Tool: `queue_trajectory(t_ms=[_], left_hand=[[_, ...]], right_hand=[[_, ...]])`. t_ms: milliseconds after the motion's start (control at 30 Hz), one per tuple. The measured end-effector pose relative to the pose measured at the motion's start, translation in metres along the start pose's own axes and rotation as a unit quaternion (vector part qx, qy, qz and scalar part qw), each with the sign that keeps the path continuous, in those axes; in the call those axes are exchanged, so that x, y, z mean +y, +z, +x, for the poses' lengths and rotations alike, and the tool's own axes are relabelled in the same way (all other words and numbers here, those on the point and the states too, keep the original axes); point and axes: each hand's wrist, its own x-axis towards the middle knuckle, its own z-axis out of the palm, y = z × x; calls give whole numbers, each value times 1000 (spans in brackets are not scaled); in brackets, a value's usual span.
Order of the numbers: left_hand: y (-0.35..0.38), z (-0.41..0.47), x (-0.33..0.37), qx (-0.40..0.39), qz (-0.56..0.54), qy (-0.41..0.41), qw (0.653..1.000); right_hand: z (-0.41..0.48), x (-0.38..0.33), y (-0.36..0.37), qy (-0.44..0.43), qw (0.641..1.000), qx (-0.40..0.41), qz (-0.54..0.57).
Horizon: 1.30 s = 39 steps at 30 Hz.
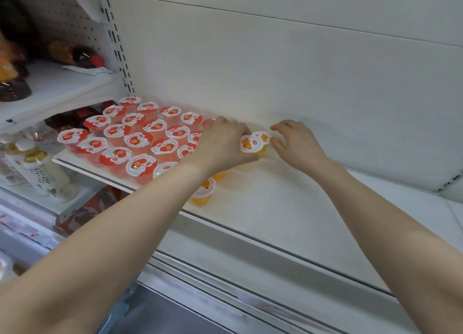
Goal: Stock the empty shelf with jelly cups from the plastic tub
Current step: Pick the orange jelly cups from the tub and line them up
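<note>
Several red strawberry jelly cups (137, 141) stand in rows on the left part of the white shelf (288, 208). An orange jelly cup (256, 143) stands on the shelf to the right of the red rows. My left hand (223, 145) grips this cup from its left side, fingers curled over the lid's edge. My right hand (295, 143) hovers just right of the cup with curled fingers near its rim. Another orange jelly cup (203, 192) stands under my left forearm near the shelf's front. The plastic tub is not in view.
The shelf's white back wall (300, 83) rises behind the cups. A slotted upright (120, 58) bounds the shelf at the left. Left of it, bottles (37, 168) and dark packets (82, 55) sit on neighbouring shelves. Bare shelf surface lies to the right of my hands.
</note>
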Motion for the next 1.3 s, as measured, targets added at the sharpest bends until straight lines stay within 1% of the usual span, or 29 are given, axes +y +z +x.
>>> queue_trajectory(t_ms=[67, 167, 233, 333, 600, 767, 1000, 1100, 1167, 1300], left_hand=[[9, 2, 2, -20, 50, 19, 998], [22, 4, 1, -43, 75, 26, 996], [28, 5, 1, -44, 87, 27, 995], [32, 6, 2, -35, 90, 28, 995], [27, 3, 1, -42, 103, 38, 993], [7, -11, -11, -3, 68, 53, 996], [-46, -58, -61, 45, 64, 57, 995], [-73, -93, -93, 56, 67, 54, 995], [-89, -118, -119, 80, 80, 60, 992], [-114, -176, -171, 106, 97, 40, 989]], right_hand=[[-1, 4, -3, 0, 1000, 7, -15], [-2, 7, -6, -1, 1000, 13, -26], [-3, 7, -6, -5, 999, 15, -33], [-3, 7, -6, -13, 999, 22, -39], [-6, -4, -17, -35, 997, 31, -66], [-13, -27, -27, -50, 994, 40, -91], [-25, -95, -30, -92, 988, 56, -109], [-32, -140, -27, -110, 987, 58, -103], [-36, -173, -22, -127, 986, 59, -87], [-45, -241, -2, -174, 978, 87, -80]])
